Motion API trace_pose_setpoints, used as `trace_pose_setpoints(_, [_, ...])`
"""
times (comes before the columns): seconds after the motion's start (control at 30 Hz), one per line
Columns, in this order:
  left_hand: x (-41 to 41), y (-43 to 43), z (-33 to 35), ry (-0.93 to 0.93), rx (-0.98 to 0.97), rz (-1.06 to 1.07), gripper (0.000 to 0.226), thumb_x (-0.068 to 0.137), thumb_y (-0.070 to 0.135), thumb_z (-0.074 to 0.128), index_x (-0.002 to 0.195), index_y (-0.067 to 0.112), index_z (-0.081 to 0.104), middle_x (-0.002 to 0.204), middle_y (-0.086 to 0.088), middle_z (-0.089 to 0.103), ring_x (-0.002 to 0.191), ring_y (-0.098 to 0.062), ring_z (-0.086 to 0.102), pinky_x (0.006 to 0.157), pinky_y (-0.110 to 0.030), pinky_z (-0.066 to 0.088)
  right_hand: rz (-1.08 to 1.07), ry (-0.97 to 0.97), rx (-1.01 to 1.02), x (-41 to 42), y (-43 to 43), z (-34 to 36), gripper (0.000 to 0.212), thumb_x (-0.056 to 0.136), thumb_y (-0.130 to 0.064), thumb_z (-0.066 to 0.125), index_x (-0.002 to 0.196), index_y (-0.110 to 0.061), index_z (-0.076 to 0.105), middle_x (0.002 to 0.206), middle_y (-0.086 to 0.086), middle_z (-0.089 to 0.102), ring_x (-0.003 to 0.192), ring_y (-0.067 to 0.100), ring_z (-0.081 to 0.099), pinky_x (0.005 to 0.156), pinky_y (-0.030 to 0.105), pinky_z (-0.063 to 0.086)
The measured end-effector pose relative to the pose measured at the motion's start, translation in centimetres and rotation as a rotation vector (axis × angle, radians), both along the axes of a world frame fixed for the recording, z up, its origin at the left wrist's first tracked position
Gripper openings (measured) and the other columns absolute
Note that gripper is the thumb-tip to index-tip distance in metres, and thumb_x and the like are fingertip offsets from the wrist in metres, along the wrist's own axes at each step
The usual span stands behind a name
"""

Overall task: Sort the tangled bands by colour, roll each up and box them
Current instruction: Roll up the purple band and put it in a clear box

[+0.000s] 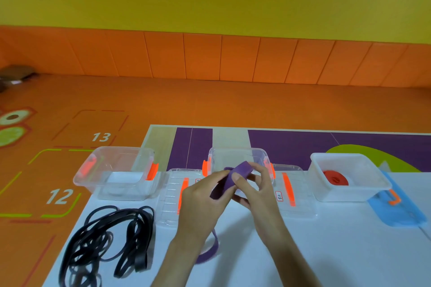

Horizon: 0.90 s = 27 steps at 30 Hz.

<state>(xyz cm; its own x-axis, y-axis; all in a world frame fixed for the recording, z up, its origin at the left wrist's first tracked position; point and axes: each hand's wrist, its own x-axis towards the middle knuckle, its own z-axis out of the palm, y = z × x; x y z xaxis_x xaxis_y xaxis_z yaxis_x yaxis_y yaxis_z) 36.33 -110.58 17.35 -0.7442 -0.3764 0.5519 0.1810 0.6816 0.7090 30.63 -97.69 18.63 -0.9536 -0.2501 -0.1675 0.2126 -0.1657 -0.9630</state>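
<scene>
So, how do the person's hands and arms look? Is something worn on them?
Two bare hands, the left hand and the right hand, without gloves. No ring, watch or bracelet shows. The left forearm and the right forearm are uncovered down to the picture's lower edge; no sleeve is in view.

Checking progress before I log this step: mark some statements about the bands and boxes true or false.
1. Both the left hand and the right hand hold the purple band. True.
2. The red roll lies in the left clear box. False: it lies in the white box on the right.
3. The black bands are rolled up. False: they lie loose and tangled on the table.
4. No band shows in the left clear box. True.
</scene>
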Motion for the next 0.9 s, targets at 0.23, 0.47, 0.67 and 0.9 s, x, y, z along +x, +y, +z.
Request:
trace_pose_setpoints(0.23, [-0.3, 0.3, 0.9, -0.048, 0.055, -0.057, 0.028, 0.089, 0.032, 0.083, 0.116, 0.029, 0.077, 0.100, 0.023, 0.076, 0.090, 0.005, 0.069, 0.078, -0.011, 0.054, -0.012, -0.188, -0.151, 0.0, -0.6, -0.4, 0.062, 0.076, -0.048, 0.075, 0.126, -0.015, 0.064, 0.111, 0.016, 0.077, 0.096, 0.029, 0.078, 0.093, 0.047, 0.062])
trace_pose_setpoints(0.47, [-0.3, 0.3, 0.6, -0.096, 0.140, -0.046, 0.024, 0.088, 0.021, 0.082, 0.111, 0.030, 0.078, 0.084, 0.027, 0.071, 0.079, -0.003, 0.070, 0.070, -0.013, 0.051, -0.026, 0.112, 0.125, -0.5, -0.6, 0.2, 0.061, 0.071, -0.039, 0.086, 0.123, -0.039, 0.053, 0.114, 0.002, 0.071, 0.105, 0.023, 0.074, 0.094, 0.043, 0.062])
trace_pose_setpoints(0.67, [-0.4, 1.0, 1.6, -0.079, 0.154, -0.081, 0.020, 0.091, 0.031, 0.080, 0.111, 0.032, 0.076, 0.093, 0.020, 0.074, 0.087, -0.010, 0.071, 0.079, -0.025, 0.057, -0.073, -0.074, -0.054, -1.0, 0.3, 0.6, 0.028, 0.098, -0.032, 0.069, 0.122, -0.025, 0.057, 0.113, 0.016, 0.074, 0.090, 0.024, 0.078, 0.084, 0.040, 0.064])
trace_pose_setpoints(0.9, [-0.3, 1.5, 1.5, -0.071, 0.215, -0.045, 0.028, 0.089, 0.012, 0.080, 0.110, 0.030, 0.078, 0.092, 0.022, 0.076, 0.086, -0.009, 0.074, 0.076, -0.029, 0.060, -0.004, 0.115, 0.148, -0.5, -0.1, 0.3, 0.056, 0.089, -0.019, 0.083, 0.127, -0.038, 0.048, 0.120, 0.007, 0.066, 0.096, 0.018, 0.077, 0.079, 0.037, 0.066])
